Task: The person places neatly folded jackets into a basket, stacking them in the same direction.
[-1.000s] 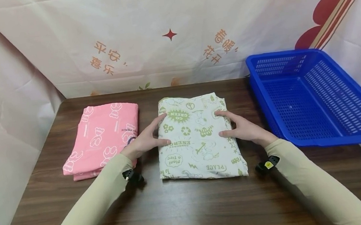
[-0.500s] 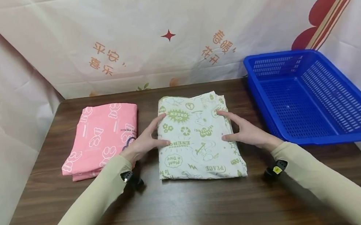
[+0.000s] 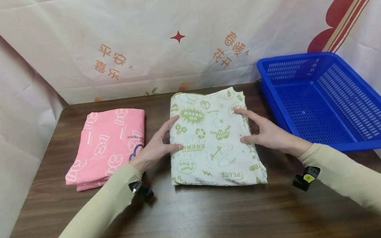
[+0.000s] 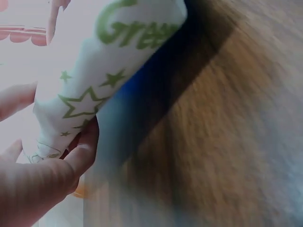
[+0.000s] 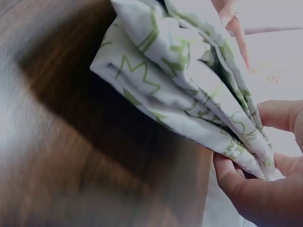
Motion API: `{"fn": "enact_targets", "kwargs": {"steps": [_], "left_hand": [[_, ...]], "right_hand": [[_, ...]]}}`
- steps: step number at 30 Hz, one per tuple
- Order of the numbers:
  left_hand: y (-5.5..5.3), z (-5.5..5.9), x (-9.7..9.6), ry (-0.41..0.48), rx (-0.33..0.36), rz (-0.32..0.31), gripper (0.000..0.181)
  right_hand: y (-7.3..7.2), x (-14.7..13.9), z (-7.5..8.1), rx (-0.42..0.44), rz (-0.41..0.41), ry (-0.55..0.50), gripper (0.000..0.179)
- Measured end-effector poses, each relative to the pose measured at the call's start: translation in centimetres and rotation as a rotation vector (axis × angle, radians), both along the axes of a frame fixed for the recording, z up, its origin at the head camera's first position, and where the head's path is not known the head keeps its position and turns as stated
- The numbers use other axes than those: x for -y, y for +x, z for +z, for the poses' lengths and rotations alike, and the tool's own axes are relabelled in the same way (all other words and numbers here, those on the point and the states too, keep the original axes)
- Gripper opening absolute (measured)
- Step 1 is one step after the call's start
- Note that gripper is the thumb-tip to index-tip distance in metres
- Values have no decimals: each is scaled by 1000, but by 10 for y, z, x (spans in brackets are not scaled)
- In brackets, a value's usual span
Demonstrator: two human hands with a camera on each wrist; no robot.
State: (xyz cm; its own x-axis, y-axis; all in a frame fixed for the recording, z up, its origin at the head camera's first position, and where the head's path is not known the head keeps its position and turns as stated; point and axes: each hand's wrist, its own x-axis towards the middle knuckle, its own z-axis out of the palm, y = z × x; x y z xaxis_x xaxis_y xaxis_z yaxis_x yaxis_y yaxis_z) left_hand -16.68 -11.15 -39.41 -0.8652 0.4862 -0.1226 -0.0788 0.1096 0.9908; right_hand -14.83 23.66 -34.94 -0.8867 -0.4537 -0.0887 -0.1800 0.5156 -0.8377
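left hand and right hand, both part-curled, grip opposite sides of a folded rectangular green-printed white cloth.

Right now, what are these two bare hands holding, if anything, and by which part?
The folded, rectangular white cloth with green print: the left hand grips its left edge, the right hand its right edge, both about midway along.

Left of the fingers is a folded pink cloth, right of them a blue plastic basket, beyond them a printed backdrop.
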Motion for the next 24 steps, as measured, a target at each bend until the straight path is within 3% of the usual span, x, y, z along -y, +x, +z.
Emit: {"fn": "enact_targets", "kwargs": {"steps": [12,24], "left_hand": [[-4,15,-17,52,29,-21,78],[-13,42,-39,37,-95,-19,77]], "right_hand": [[-1,-21,24,54,-27,52,80],[2,-39,59,52,-92,75,77]]}}
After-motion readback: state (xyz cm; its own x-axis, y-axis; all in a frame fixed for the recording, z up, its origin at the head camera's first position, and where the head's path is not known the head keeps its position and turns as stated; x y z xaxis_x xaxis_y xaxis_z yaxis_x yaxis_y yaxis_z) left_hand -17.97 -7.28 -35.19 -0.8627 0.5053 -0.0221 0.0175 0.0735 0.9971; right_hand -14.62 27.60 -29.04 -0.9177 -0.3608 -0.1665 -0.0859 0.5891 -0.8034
